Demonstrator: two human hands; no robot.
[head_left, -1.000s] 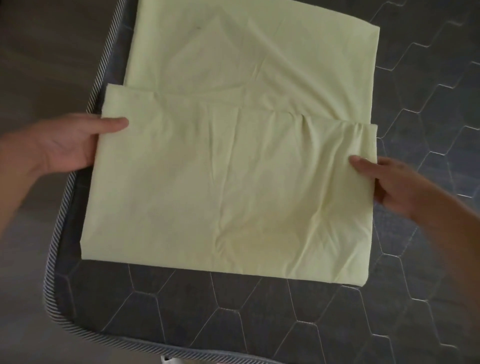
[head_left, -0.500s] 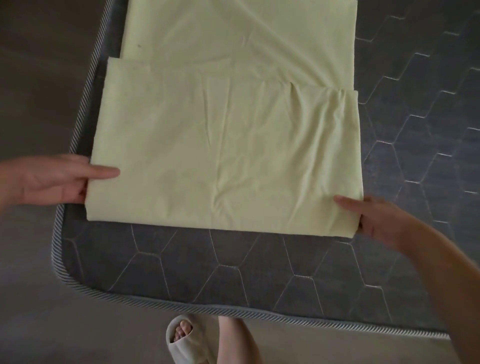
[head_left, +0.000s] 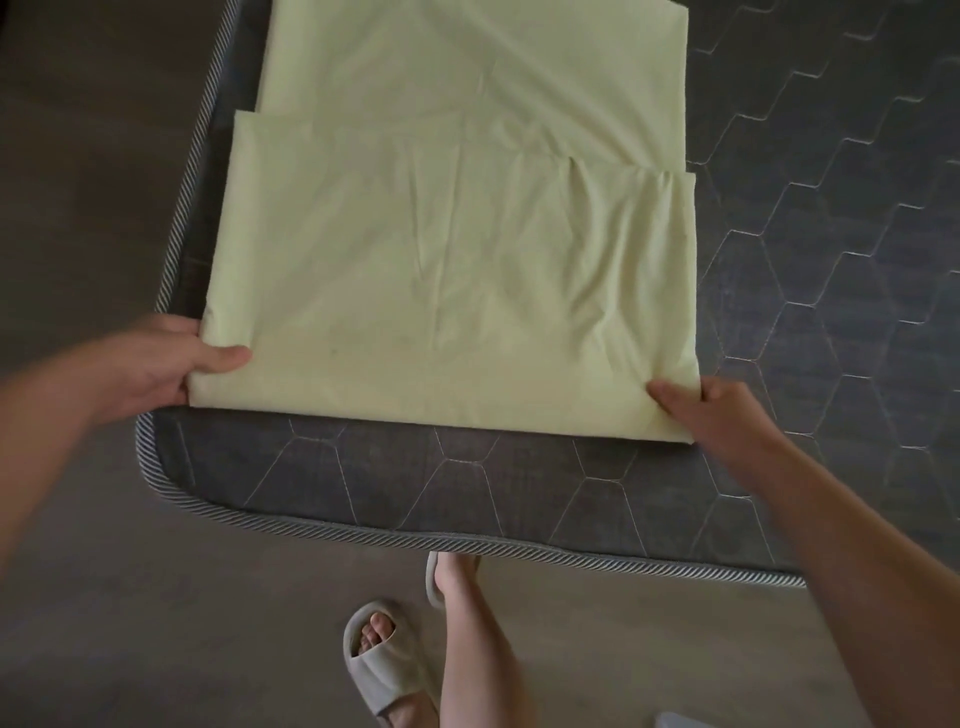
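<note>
While the left hand (head_left: 156, 369) and right hand (head_left: 722, 415) each pinch a near corner of the pale yellow-green folded fabric sheet (head_left: 457, 270), which lies on the dark grey hexagon-quilted mattress (head_left: 467, 478), the fold should go best if both corners are lifted evenly, keeping the side edges aligned.

Home bedroom: quilted mattress (head_left: 467, 483), slippers (head_left: 384, 660).
</note>
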